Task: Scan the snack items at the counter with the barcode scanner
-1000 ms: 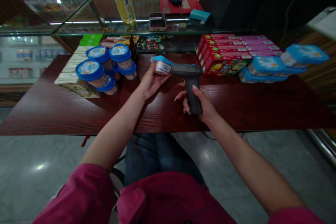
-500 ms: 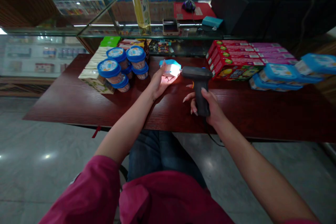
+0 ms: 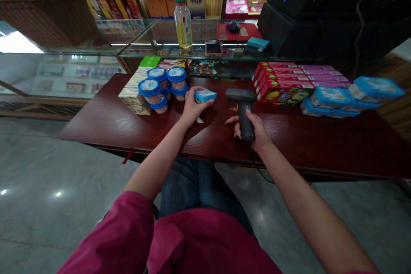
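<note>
Cups [image 3: 160, 90] at 10 o'clock of my left hand [image 3: 192, 109] | its fingers clamped on a tub [image 3: 205, 95], blue lid up, white side, long axis 9-to-3, just above the table [image 3: 112, 120] | scanner [image 3: 241, 96] near, at 3 o'clock of the tub | right hand [image 3: 255, 130] closed round its handle.

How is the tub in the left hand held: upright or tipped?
Roughly upright: the tub has its blue lid facing up in the left hand.
</note>
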A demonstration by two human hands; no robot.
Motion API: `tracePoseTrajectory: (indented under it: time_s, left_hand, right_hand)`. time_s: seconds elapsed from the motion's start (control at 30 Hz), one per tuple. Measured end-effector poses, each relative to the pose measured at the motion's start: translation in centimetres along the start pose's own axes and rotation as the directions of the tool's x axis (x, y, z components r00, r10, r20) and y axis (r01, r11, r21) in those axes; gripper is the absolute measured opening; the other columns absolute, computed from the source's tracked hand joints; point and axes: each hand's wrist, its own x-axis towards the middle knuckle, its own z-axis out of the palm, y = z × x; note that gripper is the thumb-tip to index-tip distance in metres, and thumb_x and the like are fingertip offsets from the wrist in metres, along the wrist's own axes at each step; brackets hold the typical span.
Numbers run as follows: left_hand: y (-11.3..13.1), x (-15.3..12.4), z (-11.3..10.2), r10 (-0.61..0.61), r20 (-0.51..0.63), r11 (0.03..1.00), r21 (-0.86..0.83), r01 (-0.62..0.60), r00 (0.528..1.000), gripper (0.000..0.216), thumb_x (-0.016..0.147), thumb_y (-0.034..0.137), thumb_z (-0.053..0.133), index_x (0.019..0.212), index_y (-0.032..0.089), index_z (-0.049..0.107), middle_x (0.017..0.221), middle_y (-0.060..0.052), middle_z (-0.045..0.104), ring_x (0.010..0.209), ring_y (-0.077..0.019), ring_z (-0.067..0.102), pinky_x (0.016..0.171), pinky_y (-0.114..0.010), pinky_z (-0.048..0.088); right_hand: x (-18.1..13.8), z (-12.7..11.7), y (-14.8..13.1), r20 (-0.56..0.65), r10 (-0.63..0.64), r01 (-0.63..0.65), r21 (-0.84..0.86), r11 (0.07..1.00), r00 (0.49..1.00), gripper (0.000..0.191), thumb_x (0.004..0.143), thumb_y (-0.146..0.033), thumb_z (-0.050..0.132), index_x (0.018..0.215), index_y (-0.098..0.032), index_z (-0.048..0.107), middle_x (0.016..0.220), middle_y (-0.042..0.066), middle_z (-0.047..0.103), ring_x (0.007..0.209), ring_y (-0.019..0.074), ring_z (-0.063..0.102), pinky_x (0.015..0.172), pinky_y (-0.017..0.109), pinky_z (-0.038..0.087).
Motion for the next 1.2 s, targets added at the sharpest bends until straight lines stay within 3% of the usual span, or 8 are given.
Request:
tracePoseTrajectory:
  time_s: [0.1,0.27,0.43,0.57,0.73,0.93,1.1,1.2]
  left_hand:
    - [0.3,-1.7,-2.7,0.142,0.022,0.926,0.349,-0.14,0.99,0.046,0.074,0.026,0.095,0.112,0.023,0.07,0.132,-0.011,0.064,0.134,-0.0317,0.058,0.122,-0.046,0.044]
    - [1.1,-4.3,-6.7,0.247,0.143,0.74,0.61,-0.282,0.958,0.034,0.091,0.035,0.082,0.123,0.026,0.073,0.156,-0.016,0.06,0.15,-0.0371,0.052,0.127,-0.052,0.041]
    - [1.8,-5.5,-9.6,0.189,0.482,0.681,0.563,-0.467,0.856,0.059,0.096,0.023,0.063,0.155,0.021,0.059,0.169,-0.017,0.052,0.162,-0.0341,0.045,0.134,-0.056,0.033]
    - [1.8,-5.8,-11.2,0.137,0.426,0.739,0.558,-0.379,0.894,0.056,0.097,0.022,0.057,0.153,0.027,0.063,0.165,-0.012,0.058,0.153,-0.0328,0.057,0.129,-0.053,0.042]
    - [1.6,-6.0,-10.5,0.164,0.315,0.69,0.641,-0.337,0.935,0.048,0.102,0.023,0.053,0.146,0.029,0.071,0.159,-0.011,0.063,0.151,-0.0351,0.059,0.127,-0.056,0.046]
    - [2.1,-5.2,-9.3,0.118,0.247,0.505,0.819,-0.273,0.962,0.048,0.106,0.017,0.048,0.15,0.021,0.067,0.159,-0.016,0.063,0.149,-0.0337,0.062,0.124,-0.052,0.052]
    - [2.2,-5.3,-9.3,0.204,0.287,0.472,0.809,-0.351,0.936,0.05,0.105,0.017,0.051,0.154,0.017,0.061,0.162,-0.02,0.059,0.151,-0.0364,0.058,0.124,-0.055,0.051]
    - [3.0,-5.4,-6.6,0.331,0.339,0.503,0.726,-0.469,0.881,0.052,0.106,0.023,0.056,0.157,0.017,0.056,0.168,-0.02,0.053,0.158,-0.036,0.05,0.128,-0.056,0.047]
  right_hand:
    - [0.0,-0.1,0.0,-0.003,0.001,-0.001,0.004,1.0,1.0,0.063,0.082,-0.07,0.079,0.119,-0.019,0.069,0.09,0.008,0.084,0.043,0.012,0.055,0.045,0.028,0.054]
    - [0.0,-0.1,0.3,-0.001,0.005,-0.005,0.007,1.0,1.0,0.06,0.083,-0.068,0.078,0.118,-0.019,0.07,0.089,0.008,0.083,0.044,0.0122,0.056,0.045,0.028,0.053]
    - [0.0,-0.1,0.4,-0.002,0.009,-0.009,0.006,1.0,1.0,0.058,0.085,-0.066,0.077,0.118,-0.019,0.071,0.089,0.008,0.083,0.044,0.0123,0.055,0.044,0.027,0.051]
    - [-0.1,-0.2,0.3,0.0,0.014,-0.014,0.008,1.0,1.0,0.058,0.085,-0.065,0.078,0.119,-0.019,0.07,0.089,0.008,0.083,0.045,0.0124,0.056,0.046,0.028,0.053]
    - [-0.1,-0.1,0.2,-0.01,0.017,-0.017,0.015,1.0,1.0,0.058,0.083,-0.065,0.08,0.118,-0.019,0.071,0.087,0.007,0.083,0.044,0.0116,0.056,0.046,0.027,0.054]
    - [-0.2,-0.5,0.1,-0.04,-0.039,0.041,0.036,0.999,0.998,0.059,0.083,-0.069,0.08,0.116,-0.021,0.071,0.086,0.005,0.083,0.043,0.0112,0.056,0.043,0.026,0.051]
    - [-2.3,-3.2,-1.0,-0.125,-0.113,0.116,0.017,0.993,0.986,0.059,0.085,-0.067,0.078,0.121,-0.021,0.071,0.085,0.004,0.082,0.043,0.0112,0.057,0.043,0.025,0.05]
    - [-4.4,-6.1,-2.3,-0.216,-0.181,0.177,-0.037,0.984,0.96,0.057,0.086,-0.065,0.079,0.121,-0.02,0.071,0.083,0.004,0.082,0.042,0.0112,0.057,0.041,0.025,0.048]
